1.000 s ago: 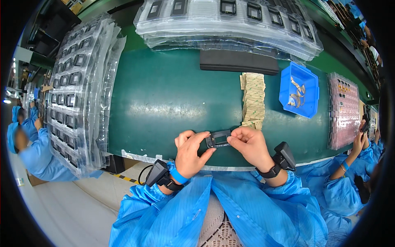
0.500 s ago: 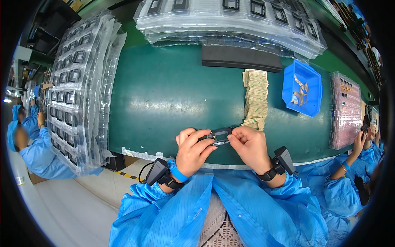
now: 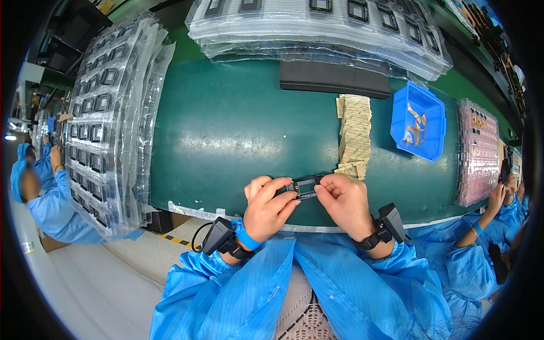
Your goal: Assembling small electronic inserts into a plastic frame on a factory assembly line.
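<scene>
Between my two hands, just above the near part of the green table, is a small black rectangular frame [image 3: 306, 187] with a grey window in it. My left hand [image 3: 264, 203] is closed on its left end, thumb below and fingers above. At the frame's right end, the thumb and forefinger of my right hand [image 3: 344, 203] pinch the edge; whether a small piece sits in that pinch is hidden. Beyond my right hand lies a row of overlapping cream-coloured adhesive strips [image 3: 355, 136] with green marks.
Stacked clear trays of black frames stand left [image 3: 90, 133] and at the back [image 3: 317, 28]. A long black box [image 3: 334, 79] lies before the back stack. Right of the strips are a blue bin [image 3: 426, 148] with peeled scraps and pink trays [image 3: 477, 164]. Co-workers sit on both sides.
My hands keep their hold on the black frame, with hardly any movement. The table and the things on it appear shifted very slightly to the right in the picture.
</scene>
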Demonstrator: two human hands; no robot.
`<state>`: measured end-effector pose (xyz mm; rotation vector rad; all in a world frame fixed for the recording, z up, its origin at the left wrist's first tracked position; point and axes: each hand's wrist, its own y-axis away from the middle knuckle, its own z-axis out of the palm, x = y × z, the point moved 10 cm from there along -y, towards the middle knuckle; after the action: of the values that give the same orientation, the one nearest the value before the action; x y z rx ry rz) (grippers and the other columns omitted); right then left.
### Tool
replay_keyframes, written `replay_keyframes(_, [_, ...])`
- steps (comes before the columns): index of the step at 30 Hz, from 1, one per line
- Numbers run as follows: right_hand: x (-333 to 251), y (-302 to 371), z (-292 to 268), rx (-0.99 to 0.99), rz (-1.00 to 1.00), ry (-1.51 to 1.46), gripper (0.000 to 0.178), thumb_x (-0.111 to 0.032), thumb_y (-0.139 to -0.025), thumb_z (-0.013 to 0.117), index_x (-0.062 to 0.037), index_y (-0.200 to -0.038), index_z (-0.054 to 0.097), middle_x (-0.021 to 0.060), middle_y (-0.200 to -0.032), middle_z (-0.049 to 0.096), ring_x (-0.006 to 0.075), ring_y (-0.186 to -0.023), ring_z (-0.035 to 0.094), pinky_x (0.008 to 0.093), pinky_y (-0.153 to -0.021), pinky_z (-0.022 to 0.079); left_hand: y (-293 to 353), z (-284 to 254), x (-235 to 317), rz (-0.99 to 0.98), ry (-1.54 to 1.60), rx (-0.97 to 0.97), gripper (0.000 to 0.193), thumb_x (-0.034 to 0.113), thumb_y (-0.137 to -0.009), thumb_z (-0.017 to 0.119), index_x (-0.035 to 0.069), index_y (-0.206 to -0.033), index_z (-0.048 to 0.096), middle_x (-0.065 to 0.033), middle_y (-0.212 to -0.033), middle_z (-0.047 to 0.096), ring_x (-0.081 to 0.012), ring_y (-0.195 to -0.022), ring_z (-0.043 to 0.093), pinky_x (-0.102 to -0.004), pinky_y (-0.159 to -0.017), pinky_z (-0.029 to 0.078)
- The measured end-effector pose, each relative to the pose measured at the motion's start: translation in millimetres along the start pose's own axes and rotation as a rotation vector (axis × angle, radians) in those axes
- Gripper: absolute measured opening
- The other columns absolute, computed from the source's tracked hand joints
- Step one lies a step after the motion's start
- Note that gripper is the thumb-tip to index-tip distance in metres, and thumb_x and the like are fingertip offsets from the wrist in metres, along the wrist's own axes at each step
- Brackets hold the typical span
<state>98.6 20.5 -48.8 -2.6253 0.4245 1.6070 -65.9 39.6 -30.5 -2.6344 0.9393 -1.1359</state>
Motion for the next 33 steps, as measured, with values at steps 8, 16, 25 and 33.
replay_keyframes(8, [-2.7, -0.3, 0.3, -0.015, -0.006, 0.054, 0.008, -0.008, -0.078, 0.072, -0.0022, -0.078, 0.065, 0.0098, -0.067, 0.064, 0.0225, -0.056, 0.063, 0.0326, -0.052, 0.049, -1.7, -1.4, 7.4, 0.048, -0.052, -0.002, 0.023, 0.012, -0.066, 0.081, 0.01, -0.087, 0.072, -0.0028, -0.11, 0.066, -0.0245, -0.094, 0.054, -0.0361, -0.083, 0.037])
replay_keyframes(16, [-4.8, -0.7, -0.4, 0.002, -0.011, 0.071, 0.009, -0.008, -0.077, 0.072, -0.0026, -0.078, 0.065, 0.0097, -0.067, 0.063, 0.0239, -0.056, 0.063, 0.0344, -0.052, 0.048, -1.4, 0.3, 2.3, 0.012, -0.018, -0.007, 0.032, 0.012, -0.067, 0.081, 0.008, -0.097, 0.072, -0.0041, -0.11, 0.066, -0.0251, -0.098, 0.055, -0.0363, -0.085, 0.037])
replay_keyframes(25, [-4.1, 0.0, 0.1, 0.0, -0.009, 0.081, 0.009, -0.009, -0.077, 0.071, -0.0027, -0.078, 0.065, 0.0103, -0.067, 0.063, 0.0249, -0.058, 0.063, 0.0352, -0.053, 0.049, -0.8, 5.6, 8.2, 0.039, -0.091, -0.061, 0.035, 0.014, -0.07, 0.079, 0.009, -0.104, 0.072, -0.0037, -0.113, 0.064, -0.0245, -0.096, 0.053, -0.0364, -0.084, 0.036])
replay_keyframes(33, [-10.1, -1.2, 0.1, -0.015, -0.025, 0.127, 0.01, -0.01, -0.078, 0.07, -0.0025, -0.077, 0.064, 0.0112, -0.067, 0.064, 0.0267, -0.058, 0.064, 0.0372, -0.053, 0.049, 0.4, 3.0, -6.7, -0.117, 0.041, -0.046, 0.04, 0.015, -0.07, 0.08, 0.008, -0.107, 0.068, -0.0051, -0.111, 0.066, -0.0264, -0.101, 0.055, -0.0368, -0.089, 0.037])
